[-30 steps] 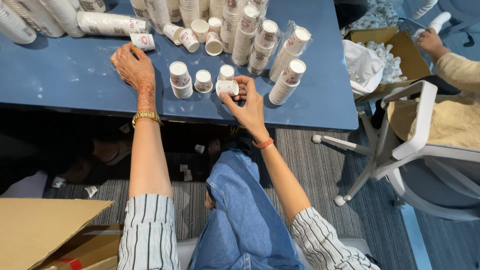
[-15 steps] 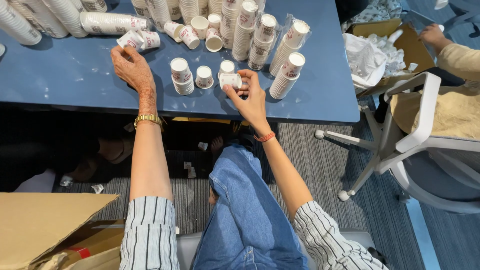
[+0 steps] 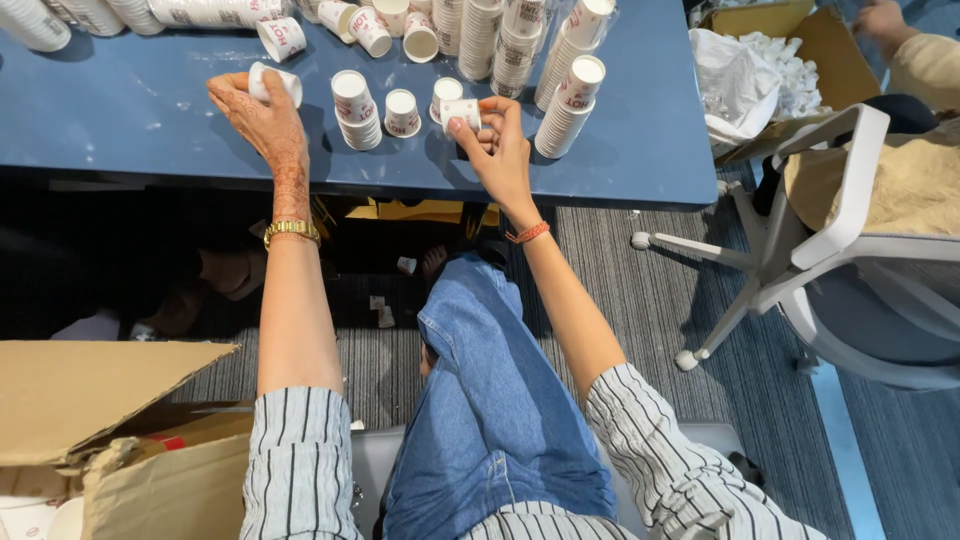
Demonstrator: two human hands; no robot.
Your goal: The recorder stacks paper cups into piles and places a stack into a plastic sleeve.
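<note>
Your left hand (image 3: 262, 112) and right hand (image 3: 497, 150) each pinch a paper cup (image 3: 274, 84); light, crushable, so grip the rims gently.

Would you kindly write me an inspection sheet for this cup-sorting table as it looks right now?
Surface: blue table, bare patch at front left.
Job's things: left hand grips one paper cup on its side; right hand grips a small cup; short cup stack and single cup stand between them.
Clutter: long cup sleeves and loose tipped cups along the back.
Grippers: both hands closed on cups.
Cables: nothing seen.
Surroundings: white office chair, open cardboard box, box of white wrappers, another person's hand at far right.
</note>
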